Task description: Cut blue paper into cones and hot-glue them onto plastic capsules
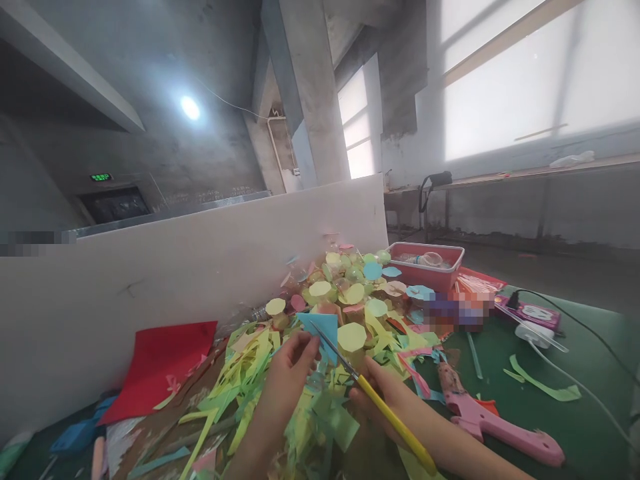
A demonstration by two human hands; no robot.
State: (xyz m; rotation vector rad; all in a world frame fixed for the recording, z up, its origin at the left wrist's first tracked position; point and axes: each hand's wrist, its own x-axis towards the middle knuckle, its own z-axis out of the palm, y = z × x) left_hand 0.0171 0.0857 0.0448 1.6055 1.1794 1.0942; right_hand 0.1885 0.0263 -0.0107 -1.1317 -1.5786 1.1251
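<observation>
My left hand pinches a blue piece of paper and holds it up over a heap of coloured paper scraps. My right hand grips yellow-handled scissors. Their thin blades point up and left and meet the blue paper's lower edge. Cut paper discs in yellow, green, pink and blue lie piled just beyond the hands.
A pink glue gun lies on the green table to the right, near a white plug and cable. A pink tray sits behind the discs. A red sheet leans on a white board at left.
</observation>
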